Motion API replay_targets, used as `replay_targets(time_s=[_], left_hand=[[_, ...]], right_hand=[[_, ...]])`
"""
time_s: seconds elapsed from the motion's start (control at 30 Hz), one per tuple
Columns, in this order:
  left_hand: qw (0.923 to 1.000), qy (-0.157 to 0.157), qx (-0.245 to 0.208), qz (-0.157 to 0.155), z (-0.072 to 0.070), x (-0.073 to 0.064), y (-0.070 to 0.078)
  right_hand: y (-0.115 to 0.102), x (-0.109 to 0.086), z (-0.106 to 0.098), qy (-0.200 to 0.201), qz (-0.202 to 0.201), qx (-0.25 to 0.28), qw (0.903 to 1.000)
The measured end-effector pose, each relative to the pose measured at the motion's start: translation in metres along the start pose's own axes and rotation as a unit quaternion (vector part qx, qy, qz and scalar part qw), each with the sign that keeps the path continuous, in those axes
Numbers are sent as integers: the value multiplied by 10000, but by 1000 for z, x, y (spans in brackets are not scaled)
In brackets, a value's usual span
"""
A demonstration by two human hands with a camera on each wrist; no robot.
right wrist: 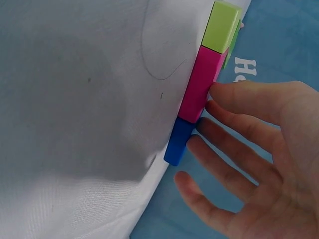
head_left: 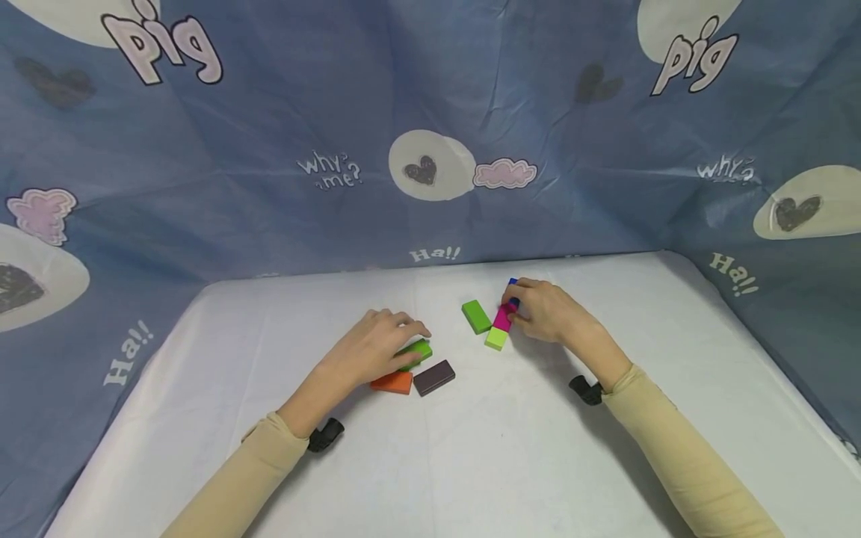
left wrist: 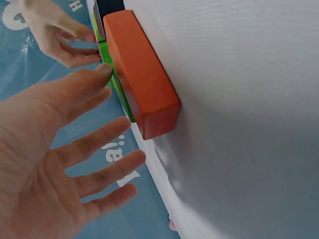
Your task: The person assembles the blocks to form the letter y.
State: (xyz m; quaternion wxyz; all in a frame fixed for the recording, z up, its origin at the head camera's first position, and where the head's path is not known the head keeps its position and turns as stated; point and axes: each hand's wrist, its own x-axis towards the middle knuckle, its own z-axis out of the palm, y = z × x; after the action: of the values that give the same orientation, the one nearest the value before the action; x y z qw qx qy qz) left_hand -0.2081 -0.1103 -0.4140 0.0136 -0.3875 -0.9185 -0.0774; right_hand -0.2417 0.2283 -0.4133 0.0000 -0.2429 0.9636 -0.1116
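Observation:
My left hand [head_left: 377, 347] is over a green block [head_left: 422, 348], thumb lying at its near side and the other fingers loosely spread. Beside that thumb lies an orange block [left wrist: 142, 69], with a dark brown block [head_left: 434, 378] to its right. My right hand [head_left: 548, 310] pinches a magenta block [right wrist: 203, 82] between thumb and index finger. That block sits end to end in a row between a yellow-green block [right wrist: 221, 25] and a blue block [right wrist: 179, 142]. Its ring finger is near the blue one, partly hidden by the hand in the head view.
A second green block [head_left: 476, 317] lies flat just left of the row. White cloth [head_left: 471, 463] covers the table. Behind it and at both sides hangs a blue printed curtain [head_left: 303, 217]. A dark strap piece shows at each wrist.

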Motion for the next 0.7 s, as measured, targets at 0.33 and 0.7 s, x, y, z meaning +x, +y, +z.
replay_targets(time_s=[0.33, 0.7], left_hand=[[9996, -259, 49, -136, -4, -5, 5], [9981, -474, -305, -249, -4, -3, 6]], right_hand=[[0, -1, 1, 11, 64, -19, 10000], [-1, 0, 1, 24, 56, -39, 10000]])
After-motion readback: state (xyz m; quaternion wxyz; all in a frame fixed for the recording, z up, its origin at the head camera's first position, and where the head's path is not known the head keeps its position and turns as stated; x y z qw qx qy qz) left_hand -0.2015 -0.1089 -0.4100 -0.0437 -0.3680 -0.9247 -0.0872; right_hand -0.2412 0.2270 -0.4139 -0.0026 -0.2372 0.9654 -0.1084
